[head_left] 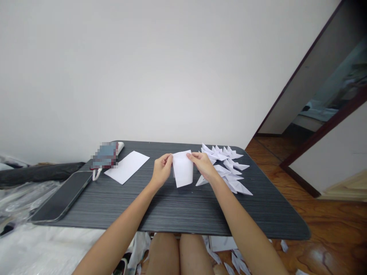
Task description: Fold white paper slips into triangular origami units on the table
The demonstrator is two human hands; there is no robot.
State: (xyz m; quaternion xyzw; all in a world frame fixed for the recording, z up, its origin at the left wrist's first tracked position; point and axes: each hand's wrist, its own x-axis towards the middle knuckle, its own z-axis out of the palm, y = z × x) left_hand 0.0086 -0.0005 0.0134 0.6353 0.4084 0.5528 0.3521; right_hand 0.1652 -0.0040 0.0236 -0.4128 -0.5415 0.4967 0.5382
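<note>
A white sheet of paper (183, 170) is held up above the middle of the dark table, bent over so that one side curves. My left hand (162, 168) pinches its upper left corner between thumb and fingers. At the upper right edge, my right hand (203, 163) grips the same sheet, thumb in front. Just beyond the right hand lie several folded white paper boats (233, 177), grouped in overlapping rows. To the left, a flat white sheet (127, 167) rests on the tabletop.
The dark ribbed table (183, 214) stands against a white wall. On its left are a black phone (64, 196) and a blurred-out device (106, 154) with a white cable (96, 175). Paper pieces (239, 262) litter the wooden floor below. A doorway opens at right.
</note>
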